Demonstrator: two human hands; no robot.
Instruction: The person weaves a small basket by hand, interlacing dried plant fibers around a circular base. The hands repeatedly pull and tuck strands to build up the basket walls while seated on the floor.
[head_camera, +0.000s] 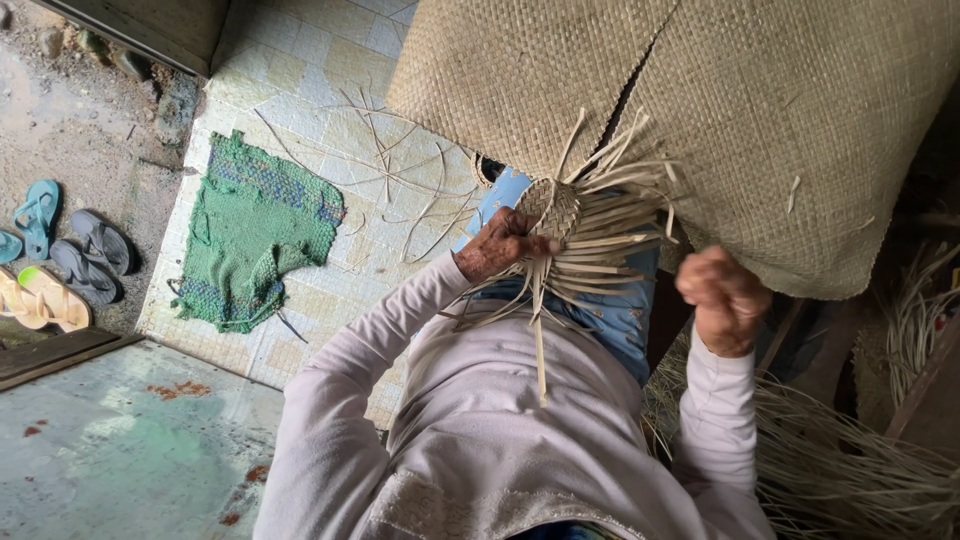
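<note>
Gripping a small woven piece (552, 208) near the middle of the view, the person's left hand (500, 245) is pinching its edge with the fingers closed around it, while the loose strips (600, 250) are fanning out towards 3 o'clock and trailing down towards 6. The right hand (722, 300), at about 4 o'clock from the piece and apart from it, is curling into a tight fist. I cannot tell whether a strip is running through it. A big woven mat (760, 110) is hanging at 1 o'clock. A green cloth (250, 225) is lying on the tiled floor (300, 70) at 9 o'clock, with sandals (60, 265) beyond it and a bundle of straw (850, 470) at 5. To my eye the weaving is sitting at an early stage. Carrying on is calling for a firm pinch on the woven part and one strip singled out from the fan.
</note>
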